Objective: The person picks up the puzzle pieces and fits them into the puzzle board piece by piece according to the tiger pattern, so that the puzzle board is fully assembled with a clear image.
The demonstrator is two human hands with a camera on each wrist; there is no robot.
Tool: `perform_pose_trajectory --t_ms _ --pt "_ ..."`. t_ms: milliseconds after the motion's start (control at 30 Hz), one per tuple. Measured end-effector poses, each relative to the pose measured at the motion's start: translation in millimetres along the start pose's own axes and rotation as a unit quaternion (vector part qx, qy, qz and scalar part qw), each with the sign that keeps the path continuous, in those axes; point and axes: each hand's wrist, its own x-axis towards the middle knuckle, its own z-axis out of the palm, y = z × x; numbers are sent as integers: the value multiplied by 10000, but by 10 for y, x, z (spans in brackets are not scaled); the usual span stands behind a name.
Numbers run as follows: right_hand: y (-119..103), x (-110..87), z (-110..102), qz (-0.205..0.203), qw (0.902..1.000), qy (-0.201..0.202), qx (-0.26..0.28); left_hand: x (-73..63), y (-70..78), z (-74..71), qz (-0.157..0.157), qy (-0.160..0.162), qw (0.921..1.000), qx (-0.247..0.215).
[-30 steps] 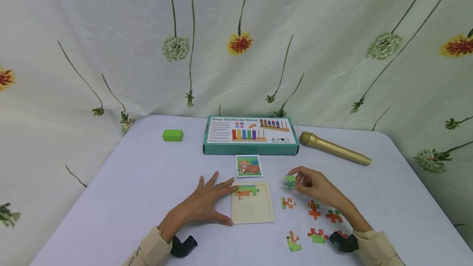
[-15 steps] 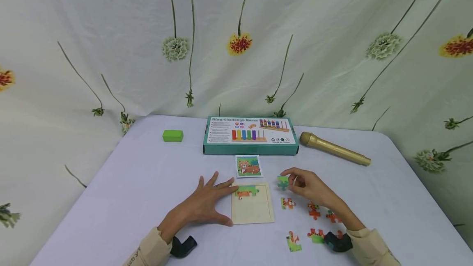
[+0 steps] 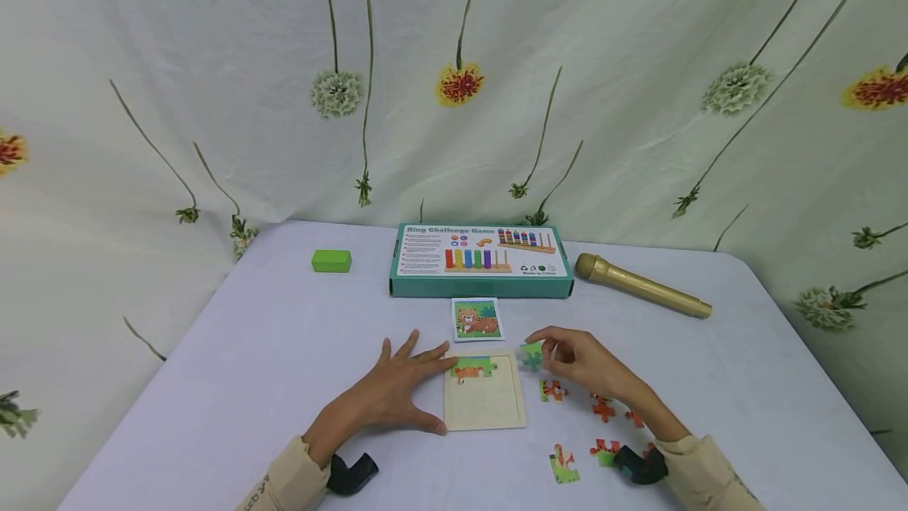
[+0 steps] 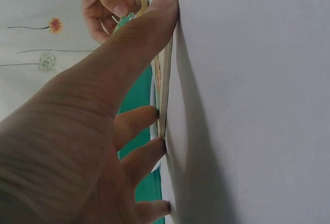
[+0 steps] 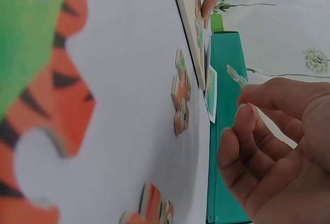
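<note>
Roughly L to R. L hand [image 3: 400, 389]: fingers spread, grasping nothing; index tip at board's [image 3: 485, 408] top-left corner, thumb by its lower-left. Uneven push there could skid the board on the tabletop [image 3: 213, 385], or index tip could nudge the joined pcs [image 3: 482, 363] in its upper-left. Further R, just off board's upper-right: green pc [image 3: 531, 356], pinched by R hand [image 3: 582, 361], thumb + fingertip. Small grip, so pc could twist or slip; if its tab is turned wrong vs. the joined pcs, it'd prob. jam or lift a neighbour. Far R, loose pcs [image 3: 553, 390] lie under/near R forearm; a low sleeve or the black wrist unit [image 3: 640, 465] might sweep some aside.

Views, same order. L wrist: board edge-on, thumb + fingertips along its side; pcs' fit can't be judged there. Head: only view w/ full layout, incl. green pc's printed face; how high it's held, can't tell. R wrist: same pc nearly edge-on, thin, apparently clear of tabletop; also thickness of loose pcs, which head view flattens.
</note>
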Motion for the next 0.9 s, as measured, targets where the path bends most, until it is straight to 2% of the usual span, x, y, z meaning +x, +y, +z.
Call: perform_pose_trajectory --t_ms 200,567,733,900 --pt "-41 30 44 22 9999 -41 140 1 -2 3 5 -8 10000 3" --pt "-33 84 98 -44 9999 -67 72 -5 -5 4 31 15 10000 23" --pt "-37 100 122 27 9996 -136 227 -3 -3 0 17 8 10000 19" --pt "-22 113 143 -85 9993 -170 319 -6 -1 1 -1 -10 10000 -5"
